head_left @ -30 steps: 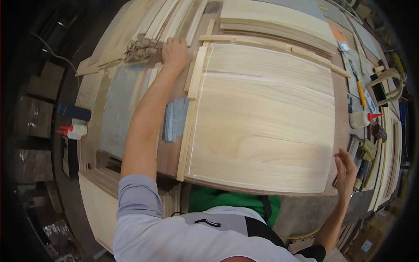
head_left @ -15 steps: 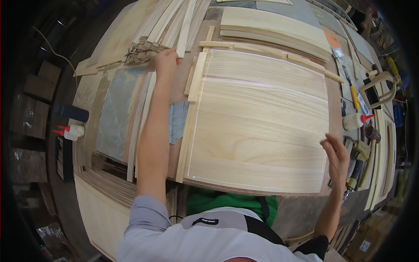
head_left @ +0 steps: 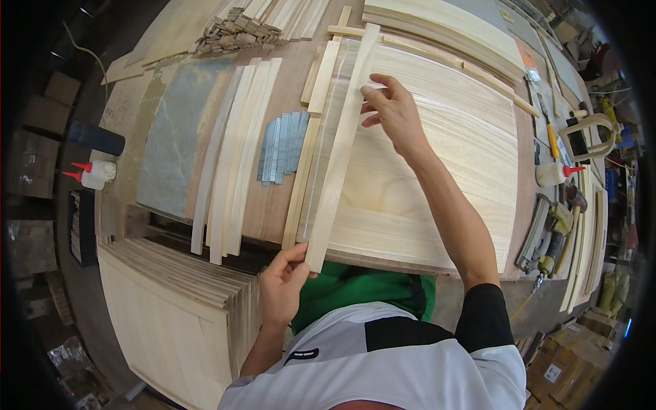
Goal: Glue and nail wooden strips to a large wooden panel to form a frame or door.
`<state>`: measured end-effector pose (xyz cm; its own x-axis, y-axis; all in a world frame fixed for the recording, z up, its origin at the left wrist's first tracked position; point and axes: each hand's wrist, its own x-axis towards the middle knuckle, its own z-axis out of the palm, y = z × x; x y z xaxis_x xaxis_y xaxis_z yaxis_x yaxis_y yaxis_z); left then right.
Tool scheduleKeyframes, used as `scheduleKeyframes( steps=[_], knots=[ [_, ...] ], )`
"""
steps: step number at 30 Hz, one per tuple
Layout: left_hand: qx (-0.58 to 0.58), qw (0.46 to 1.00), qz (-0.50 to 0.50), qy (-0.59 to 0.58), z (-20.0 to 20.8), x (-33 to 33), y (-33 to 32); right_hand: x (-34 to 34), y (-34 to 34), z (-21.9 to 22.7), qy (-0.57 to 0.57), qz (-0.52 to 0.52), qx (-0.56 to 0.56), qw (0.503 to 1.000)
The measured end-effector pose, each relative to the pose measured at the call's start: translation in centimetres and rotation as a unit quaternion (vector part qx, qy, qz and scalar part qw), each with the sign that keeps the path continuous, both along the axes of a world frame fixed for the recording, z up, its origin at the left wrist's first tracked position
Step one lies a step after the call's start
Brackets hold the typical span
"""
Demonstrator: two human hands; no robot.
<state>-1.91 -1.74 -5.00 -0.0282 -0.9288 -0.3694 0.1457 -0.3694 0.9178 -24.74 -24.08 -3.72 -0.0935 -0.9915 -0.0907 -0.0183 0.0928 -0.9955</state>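
A pale wooden strip [head_left: 346,140] lies lengthwise over the left part of a broad wooden panel [head_left: 424,164]. My left hand [head_left: 283,280] pinches the strip's near end, just past the panel's front edge. Toward the far end, my right hand [head_left: 395,113] has its fingers spread, the tips at the strip's right edge; whether they press on it I cannot tell. Thin white lines run along the panel's margins, partly hidden by the strip. Wooden guide strips [head_left: 301,184] border the panel on the left, and another guide strip [head_left: 437,58] crosses its far side.
Left of the panel lie a bundle of grey metal staples or nails [head_left: 282,147] and several loose strips [head_left: 236,157]. A strip pile [head_left: 239,31] sits at the far left. Glue bottles [head_left: 99,174], a nail gun [head_left: 536,232] and a clamp [head_left: 591,137] flank the work. Stacked panels [head_left: 171,307] stand front left.
My left hand has come from the far strip pile to the front edge, now with a strip. My right hand has moved from the panel's right side to the strip. The view has shifted.
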Motion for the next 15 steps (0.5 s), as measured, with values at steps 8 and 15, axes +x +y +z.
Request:
scheduleKeyframes(
  steps=[8, 15],
  knots=[
    [-0.015, 1.000, -0.005, 0.003, -0.6, 0.9, -0.2, 2.7, -2.4, -1.7, 0.052, 0.010, 0.033, 0.998],
    [-0.043, 0.999, -0.014, -0.009, -0.7, 1.1, -1.9, 2.3, -5.2, -3.7, 0.119, 0.009, 0.014, 0.993]
  ],
)
